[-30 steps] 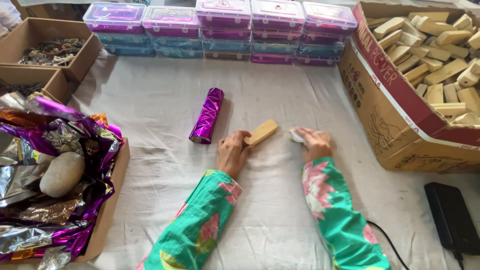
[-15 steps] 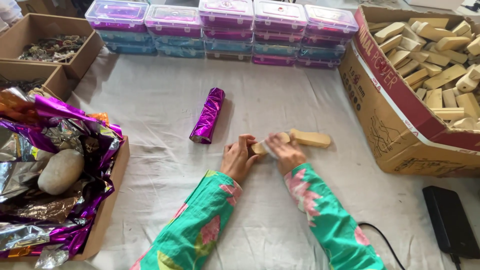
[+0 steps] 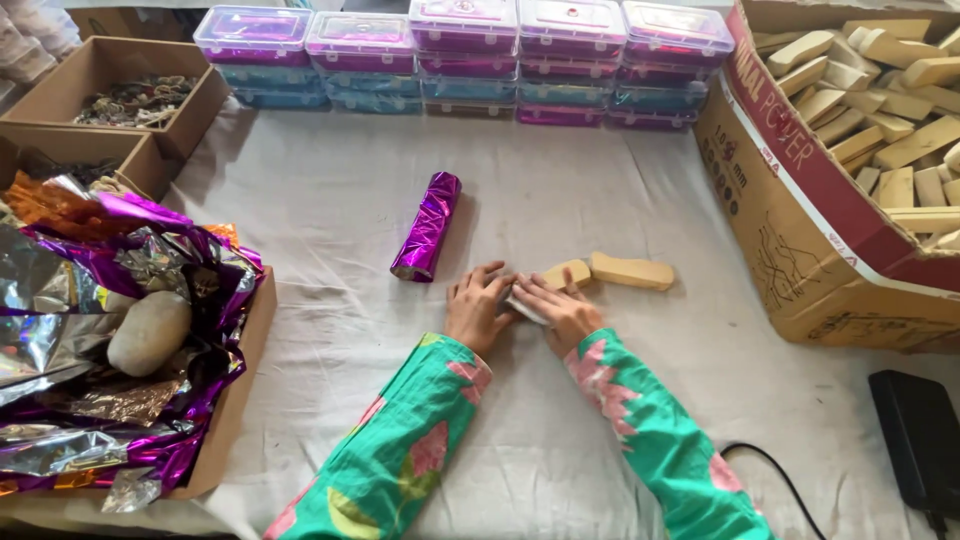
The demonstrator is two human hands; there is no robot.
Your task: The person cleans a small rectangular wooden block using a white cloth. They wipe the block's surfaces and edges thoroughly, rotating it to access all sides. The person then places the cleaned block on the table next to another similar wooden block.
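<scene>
My left hand and my right hand meet on the white cloth in the middle of the table. Both rest on a tan wooden block and a small pale sheet lying under their fingertips. The block's near end is hidden by the fingers. A second tan block lies loose just right of the hands, and a roll wrapped in purple foil lies just left and beyond them. Green flowered sleeves cover both arms.
A big cardboard box of tan blocks stands at the right. A carton of purple foil sheets with a grey stone sits at the left. Stacked clear plastic cases line the back. A black device with a cable lies at the near right.
My right hand has come left and joined my left hand on the block. A second block now lies on the cloth to the right of the hands.
</scene>
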